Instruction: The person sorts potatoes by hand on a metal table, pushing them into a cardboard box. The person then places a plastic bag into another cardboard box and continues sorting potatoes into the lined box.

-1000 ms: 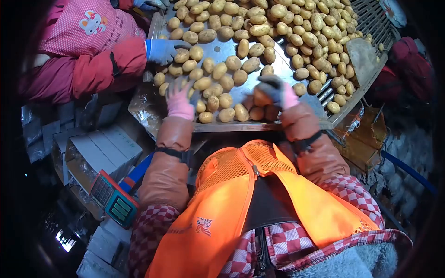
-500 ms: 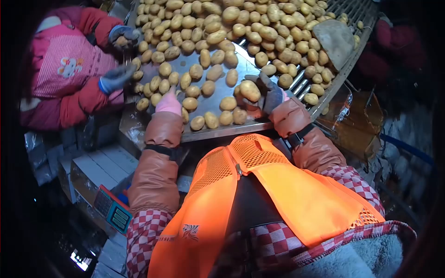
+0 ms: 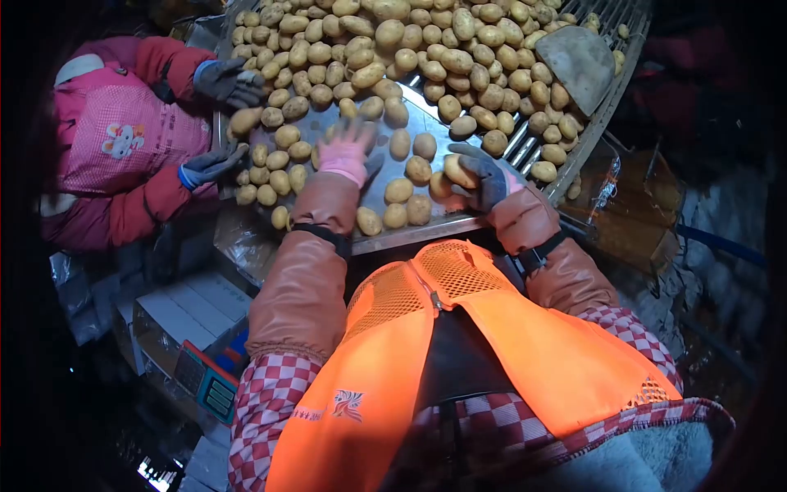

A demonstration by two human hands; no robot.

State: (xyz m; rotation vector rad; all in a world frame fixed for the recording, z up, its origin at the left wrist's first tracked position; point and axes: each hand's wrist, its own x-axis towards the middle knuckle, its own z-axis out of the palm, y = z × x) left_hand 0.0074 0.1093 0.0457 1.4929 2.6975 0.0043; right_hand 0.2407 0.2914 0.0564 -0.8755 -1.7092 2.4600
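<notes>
My left hand (image 3: 348,154), in a pink glove with a grey part, reaches over the metal tray (image 3: 379,182). Its fingers are spread and slightly blurred, with potatoes close around them. On the tray's right side my right hand (image 3: 485,176), in a dark grey glove, has its fingers round a potato (image 3: 461,171). Several loose potatoes (image 3: 398,191) lie on the metal between my two hands. A large heap of potatoes (image 3: 459,61) covers the far part of the surface.
A co-worker's gloved hands (image 3: 211,166) are at the tray's left edge, near potatoes. A flat grey-brown plate (image 3: 576,70) rests on the slatted rack at right. White boxes (image 3: 193,305) and a device with a teal panel (image 3: 217,398) stand below left.
My left hand has moved right and away from me across the tray. My right hand still grips a potato, now turned differently. Potatoes at left have shifted; the co-worker's upper hand has opened.
</notes>
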